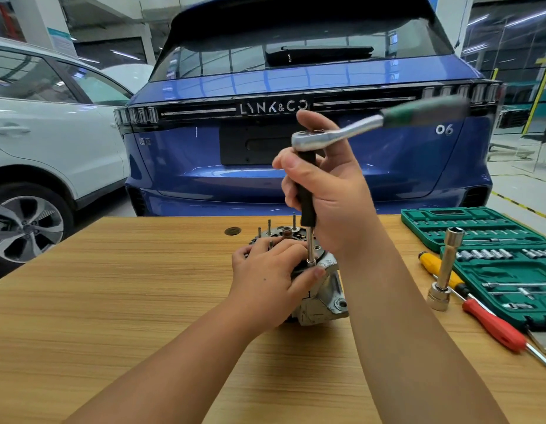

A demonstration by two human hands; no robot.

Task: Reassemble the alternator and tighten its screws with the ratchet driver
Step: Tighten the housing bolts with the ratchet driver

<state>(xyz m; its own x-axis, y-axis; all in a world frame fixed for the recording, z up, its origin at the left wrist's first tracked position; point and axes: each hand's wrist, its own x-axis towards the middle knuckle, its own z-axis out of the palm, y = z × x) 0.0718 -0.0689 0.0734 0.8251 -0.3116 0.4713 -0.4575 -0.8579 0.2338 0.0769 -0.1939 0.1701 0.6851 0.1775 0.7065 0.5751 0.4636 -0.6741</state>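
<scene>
Green socket case [491, 240] beside alternator [320, 292]

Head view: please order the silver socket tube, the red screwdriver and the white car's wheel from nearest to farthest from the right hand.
From the right hand:
1. Silver socket tube, to its right on the table.
2. Red screwdriver, further right, nearer the table's edge.
3. White car's wheel, far left, beyond the table.
</scene>
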